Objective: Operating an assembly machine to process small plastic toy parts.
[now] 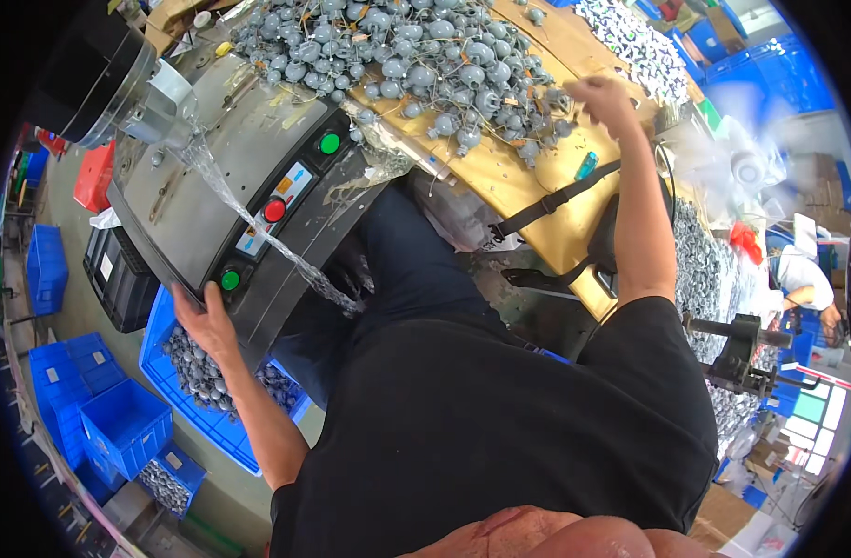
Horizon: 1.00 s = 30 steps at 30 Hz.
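Observation:
My left hand (207,325) rests at the near left corner of a grey machine table (249,121), fingers apart, beside a green push button (230,279). On the same panel are a red button (274,210) and a second green button (330,143). Over the yellowish worktable (500,181), my right hand (604,100) has its fingers drawn together at the right edge of a heap of grey bulb-shaped parts (398,56). Whether it holds anything is too small to make out. A clear, twisted plastic-like strip (230,195) runs from below the black machine head (91,70) toward my legs.
A blue crate (156,358) with grey parts stands below my left arm. More blue bins (128,428) lie left. A black strap (556,200) and a small teal bottle (586,166) are on the worktable. At right are a metal clamp-like fixture (742,353) and another person (807,279).

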Motion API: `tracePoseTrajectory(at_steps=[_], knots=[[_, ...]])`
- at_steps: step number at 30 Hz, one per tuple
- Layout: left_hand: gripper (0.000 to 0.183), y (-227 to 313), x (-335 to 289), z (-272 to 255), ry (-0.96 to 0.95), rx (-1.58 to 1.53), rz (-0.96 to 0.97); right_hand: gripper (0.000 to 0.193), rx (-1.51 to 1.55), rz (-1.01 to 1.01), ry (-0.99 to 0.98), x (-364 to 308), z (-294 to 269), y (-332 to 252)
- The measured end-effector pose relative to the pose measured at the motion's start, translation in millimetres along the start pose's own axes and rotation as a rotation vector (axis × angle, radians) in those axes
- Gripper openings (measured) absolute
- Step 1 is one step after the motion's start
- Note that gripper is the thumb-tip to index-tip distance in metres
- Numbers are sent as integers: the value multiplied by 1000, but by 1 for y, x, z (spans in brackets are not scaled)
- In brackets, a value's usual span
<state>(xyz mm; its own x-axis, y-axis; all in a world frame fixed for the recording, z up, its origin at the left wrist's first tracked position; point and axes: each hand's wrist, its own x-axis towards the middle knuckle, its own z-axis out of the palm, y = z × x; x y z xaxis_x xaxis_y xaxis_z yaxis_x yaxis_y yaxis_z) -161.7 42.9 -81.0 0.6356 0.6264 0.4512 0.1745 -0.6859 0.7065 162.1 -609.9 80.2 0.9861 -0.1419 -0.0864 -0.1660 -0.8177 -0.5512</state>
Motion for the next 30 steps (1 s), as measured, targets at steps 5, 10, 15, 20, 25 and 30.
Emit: tracePoseTrajectory(at_steps=[5,10,15,20,25,30], knots=[[60,69,59,15,-52,-71,-49,35,715,-201,99,6,-48,-44],[68,87,115,87,-409,222,-141,38,615,-197,-1,-27,-27,-99],[43,142,138,120,-340,10,-26,44,716,-206,-168,-73,-2,-126],[38,214,161,129,-468,71,304,48,687,-461,-341,-95,1,-157],[46,166,151,134,-170,196,288,54,617,-580,-466,-108,4,-161],[49,141,156,152,-174,449,395,51,685,-636,-689,-113,13,-169]])
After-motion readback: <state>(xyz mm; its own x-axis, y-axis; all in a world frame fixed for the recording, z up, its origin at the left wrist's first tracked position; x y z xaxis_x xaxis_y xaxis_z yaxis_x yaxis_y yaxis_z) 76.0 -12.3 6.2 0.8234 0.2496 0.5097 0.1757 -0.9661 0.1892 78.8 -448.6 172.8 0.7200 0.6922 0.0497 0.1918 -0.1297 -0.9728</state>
